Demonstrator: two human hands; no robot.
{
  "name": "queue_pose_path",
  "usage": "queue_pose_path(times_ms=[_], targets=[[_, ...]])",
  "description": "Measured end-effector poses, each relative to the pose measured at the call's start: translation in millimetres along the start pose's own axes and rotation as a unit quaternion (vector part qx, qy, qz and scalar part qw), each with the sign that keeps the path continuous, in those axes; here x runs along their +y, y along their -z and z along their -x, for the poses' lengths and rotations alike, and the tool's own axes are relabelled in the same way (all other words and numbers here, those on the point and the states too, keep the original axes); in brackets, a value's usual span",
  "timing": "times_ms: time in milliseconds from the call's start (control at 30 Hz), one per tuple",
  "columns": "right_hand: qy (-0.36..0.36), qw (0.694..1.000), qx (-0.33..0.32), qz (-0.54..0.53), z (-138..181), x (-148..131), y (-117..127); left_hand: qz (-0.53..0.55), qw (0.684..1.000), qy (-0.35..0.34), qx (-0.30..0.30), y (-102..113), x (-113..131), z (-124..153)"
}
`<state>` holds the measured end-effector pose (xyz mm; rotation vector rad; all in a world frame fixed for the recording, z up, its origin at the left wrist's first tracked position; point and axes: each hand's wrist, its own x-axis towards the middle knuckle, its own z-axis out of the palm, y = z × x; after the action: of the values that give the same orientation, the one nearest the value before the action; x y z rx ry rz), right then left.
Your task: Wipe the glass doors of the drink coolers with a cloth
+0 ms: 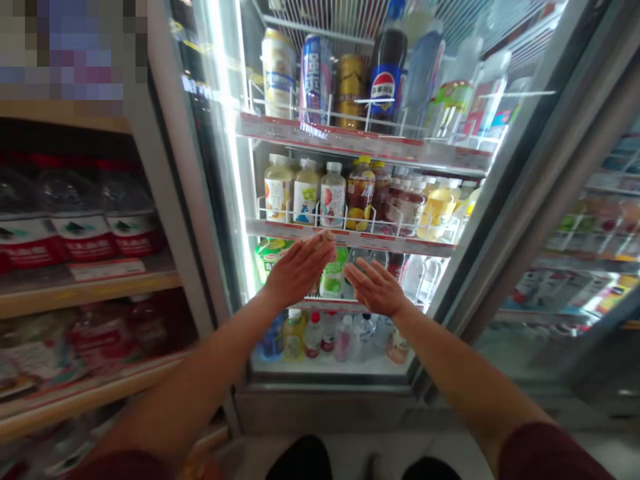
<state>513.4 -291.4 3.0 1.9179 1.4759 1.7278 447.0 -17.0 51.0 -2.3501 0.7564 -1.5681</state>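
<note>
White light fills the tall open drinks fridge point(327, 363). A green and white plastic bottle point(331, 279) stands on a shelf right between the two hands, just past the fingertips. The left hand point(300, 267) is open and flat with its fingers close together, and it holds nothing. The right hand point(376, 288) is flat and empty too.

Both hands hover just under the white shelf edge with red price tags point(380, 241). To reach in well, I think the hands should go slowly and stay under that edge. Then they can come at one bottle from both sides, so the ones next to it do not tip.

Some things are hard to see. The hands cover most of the drinks behind them, and I cannot tell if the left fingertips touch the shelf edge. The row of small bottles point(320, 333) below the wrists is blurry — their labels cannot be read. The glass door point(525, 220) beyond the right hand is cut off.
</note>
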Motion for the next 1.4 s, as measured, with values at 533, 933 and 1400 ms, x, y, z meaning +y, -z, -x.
queue_pose_path(times_ms=[533, 933, 1400], targets=[[-0.003, 1.0, 0.015, -0.009, -0.2, -0.4, -1.1, -0.004, 0.997, -0.068, -0.047, 2.1, 6.2, -3.9], [-0.004, 1.0, 0.008, 0.006, -2.5, -0.7, 2.0, 0.01, 0.999, 0.023, -0.038, 35.3, -42.9, -67.0], [-0.002, 1.0, 0.007, -0.001, 0.9, -1.1, -0.7, -0.026, 0.972, 0.224, 0.069, 57.1, -78.9, -41.5]])
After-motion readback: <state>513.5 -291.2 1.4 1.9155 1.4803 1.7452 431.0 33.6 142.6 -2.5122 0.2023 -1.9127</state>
